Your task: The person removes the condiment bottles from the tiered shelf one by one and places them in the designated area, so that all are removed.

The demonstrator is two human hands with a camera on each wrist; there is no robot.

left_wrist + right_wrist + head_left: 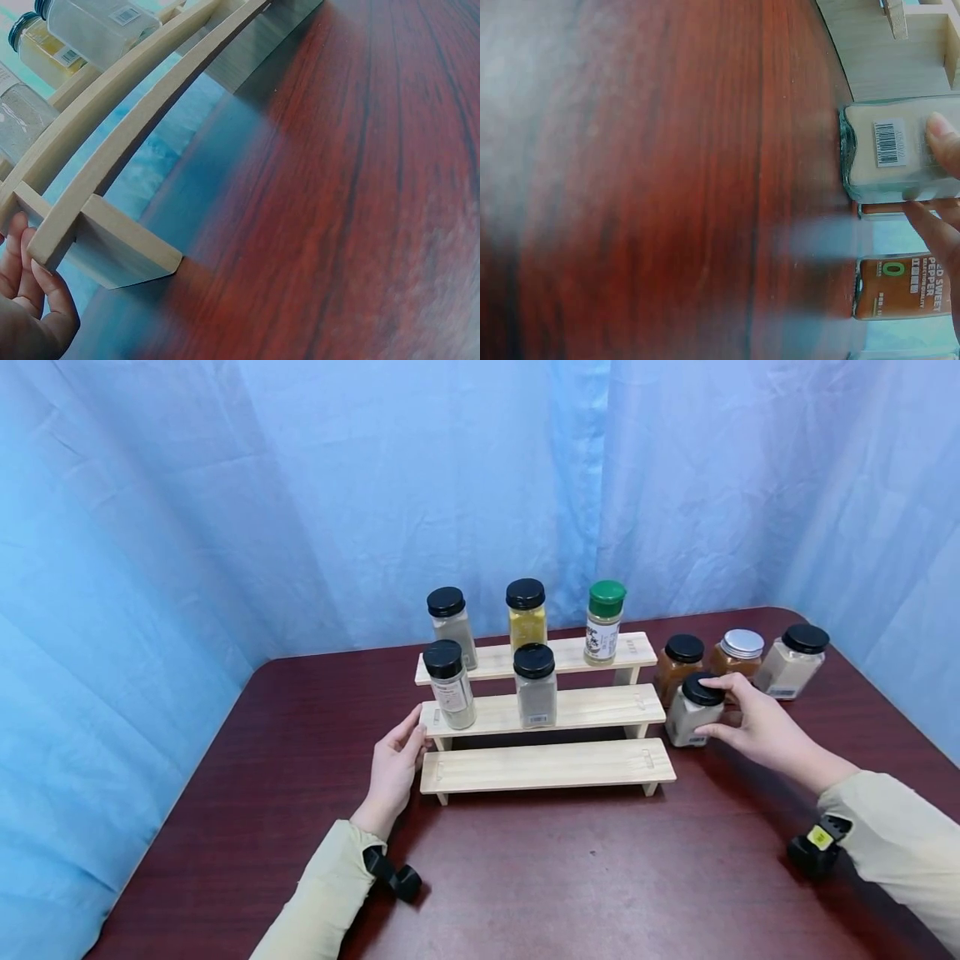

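A three-step wooden spice rack [555, 766] stands mid-table, and my left hand [395, 767] holds its left end near the middle step. In the left wrist view, fingertips [46, 279] touch the end of a wooden slat. To the right of the rack, my right hand [761, 731] grips a square spice jar [682, 720] of pale powder, with fingers on its black lid and thumb low on its side. The right wrist view shows this jar [885, 146] with its barcode, the thumb pressed on the glass.
On the top step are a grey-powder jar [456, 631], a yellow-powder jar [528, 627] and a green-lidded bottle [602, 635]. The middle step bears two black-lidded jars [455, 700]. Behind my right hand stand a red sweet pepper jar [907, 287], a silver-lidded jar [738, 647] and a pale-powder jar [791, 668].
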